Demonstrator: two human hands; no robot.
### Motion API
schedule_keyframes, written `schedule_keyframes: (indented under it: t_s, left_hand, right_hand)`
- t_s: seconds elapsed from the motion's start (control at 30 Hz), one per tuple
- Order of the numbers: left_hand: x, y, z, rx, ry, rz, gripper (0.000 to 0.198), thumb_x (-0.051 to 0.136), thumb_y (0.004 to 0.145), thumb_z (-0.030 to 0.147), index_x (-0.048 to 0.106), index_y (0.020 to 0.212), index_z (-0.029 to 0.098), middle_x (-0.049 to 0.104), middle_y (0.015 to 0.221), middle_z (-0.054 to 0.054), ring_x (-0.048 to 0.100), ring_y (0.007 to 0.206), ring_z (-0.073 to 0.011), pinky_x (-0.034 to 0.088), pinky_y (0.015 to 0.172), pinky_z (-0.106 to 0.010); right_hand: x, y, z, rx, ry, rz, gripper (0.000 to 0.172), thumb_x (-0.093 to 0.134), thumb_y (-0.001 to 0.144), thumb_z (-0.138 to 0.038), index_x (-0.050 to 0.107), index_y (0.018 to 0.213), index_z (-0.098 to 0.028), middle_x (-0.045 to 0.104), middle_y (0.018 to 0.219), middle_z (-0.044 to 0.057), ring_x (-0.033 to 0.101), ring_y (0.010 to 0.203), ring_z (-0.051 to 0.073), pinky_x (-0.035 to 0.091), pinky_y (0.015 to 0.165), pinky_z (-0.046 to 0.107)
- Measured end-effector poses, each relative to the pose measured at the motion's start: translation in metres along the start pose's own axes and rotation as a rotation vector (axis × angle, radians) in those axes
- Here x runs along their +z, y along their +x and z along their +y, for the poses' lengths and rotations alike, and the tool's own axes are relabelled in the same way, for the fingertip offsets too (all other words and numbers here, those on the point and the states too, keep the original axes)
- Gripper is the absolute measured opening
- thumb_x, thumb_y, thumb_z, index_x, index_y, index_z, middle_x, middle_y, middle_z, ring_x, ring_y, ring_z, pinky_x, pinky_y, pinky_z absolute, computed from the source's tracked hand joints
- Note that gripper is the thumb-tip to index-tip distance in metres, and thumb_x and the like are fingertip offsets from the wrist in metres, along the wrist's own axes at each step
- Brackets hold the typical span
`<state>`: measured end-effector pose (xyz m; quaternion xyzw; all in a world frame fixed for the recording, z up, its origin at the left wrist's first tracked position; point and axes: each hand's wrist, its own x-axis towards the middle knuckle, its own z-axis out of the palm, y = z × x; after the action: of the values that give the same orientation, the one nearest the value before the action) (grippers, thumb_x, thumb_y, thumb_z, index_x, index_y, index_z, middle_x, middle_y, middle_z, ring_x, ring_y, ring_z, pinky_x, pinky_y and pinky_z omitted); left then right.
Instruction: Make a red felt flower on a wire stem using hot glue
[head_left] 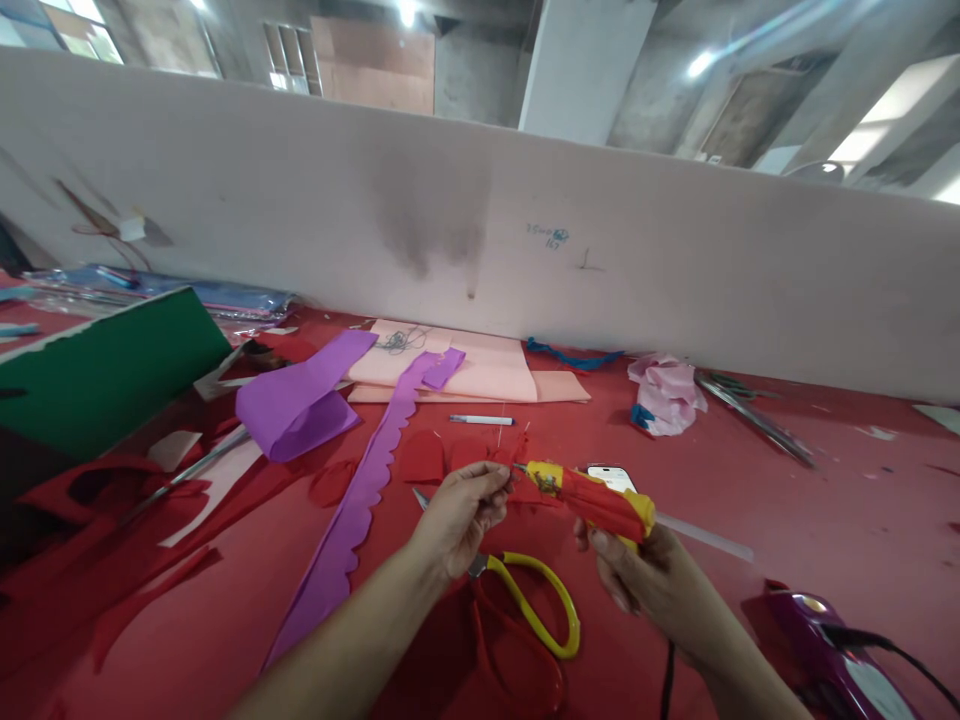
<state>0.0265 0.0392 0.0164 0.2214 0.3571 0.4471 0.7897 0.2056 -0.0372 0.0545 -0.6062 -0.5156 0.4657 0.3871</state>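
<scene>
My right hand [645, 575] grips a red and yellow hot glue gun [592, 495], its nozzle pointing left. My left hand [461, 510] is closed in a pinch on a small piece of red paper [517, 455] right at the nozzle tip. A thin wire or stick rises from that piece. Scissors with a yellow and a red handle [532, 610] lie on the red table [825, 500] just below my hands. Red petal-shaped cutouts [424, 455] lie beside my left hand.
A purple scalloped paper strip [352, 520] and a folded purple sheet [300, 400] lie left. Pink paper [465, 370], a marker [480, 420], a phone [611, 475], a green sheet [97, 370], pink tissue [664, 390], a second pair of scissors [757, 420] and a purple device [832, 650] surround them. A partition wall [480, 230] stands behind.
</scene>
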Motion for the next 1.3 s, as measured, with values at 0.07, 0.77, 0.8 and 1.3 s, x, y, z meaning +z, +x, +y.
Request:
schedule_keyframes:
  t_s: [0.07, 0.77, 0.8, 1.3]
  left_hand:
    - [-0.0005, 0.0001, -0.0001, 0.007, 0.0, -0.015, 0.011, 0.071, 0.063, 0.017, 0.063, 0.066, 0.01, 0.056, 0.064, -0.002, 0.042, 0.05, -0.0041, 0.031, 0.044, -0.016]
    - [-0.0001, -0.0004, 0.001, -0.012, -0.002, -0.017, 0.011, 0.071, 0.062, 0.016, 0.063, 0.065, 0.01, 0.056, 0.064, -0.002, 0.042, 0.05, -0.0039, 0.032, 0.044, -0.015]
    - [-0.0002, -0.0003, 0.0009, -0.015, -0.003, -0.02, 0.011, 0.071, 0.062, 0.017, 0.064, 0.066, 0.01, 0.056, 0.063, -0.002, 0.042, 0.05, -0.0039, 0.032, 0.044, -0.015]
    - [0.0006, -0.0007, 0.0013, -0.006, -0.007, -0.038, 0.011, 0.071, 0.061, 0.016, 0.062, 0.063, 0.01, 0.055, 0.064, -0.002, 0.041, 0.05, -0.0041, 0.03, 0.043, -0.015]
  right_hand:
    - [0.0001, 0.0003, 0.0003, -0.019, 0.005, 0.013, 0.033, 0.059, 0.076, -0.051, 0.052, 0.071, -0.019, 0.04, 0.038, -0.009, 0.031, 0.035, 0.007, 0.028, 0.042, 0.024]
    - [0.0006, -0.001, -0.0015, 0.005, -0.032, 0.056, 0.037, 0.056, 0.076, -0.055, 0.047, 0.065, -0.021, 0.04, 0.037, -0.009, 0.032, 0.036, 0.007, 0.031, 0.043, 0.024]
    - [0.0007, -0.001, -0.0015, 0.006, -0.033, 0.057, 0.037, 0.057, 0.076, -0.054, 0.047, 0.065, -0.021, 0.04, 0.037, -0.008, 0.033, 0.037, 0.008, 0.031, 0.043, 0.024]
    - [0.0015, -0.0005, -0.0003, 0.029, -0.051, 0.07, 0.04, 0.056, 0.074, -0.059, 0.051, 0.068, -0.019, 0.038, 0.037, -0.009, 0.032, 0.036, 0.008, 0.028, 0.042, 0.024]
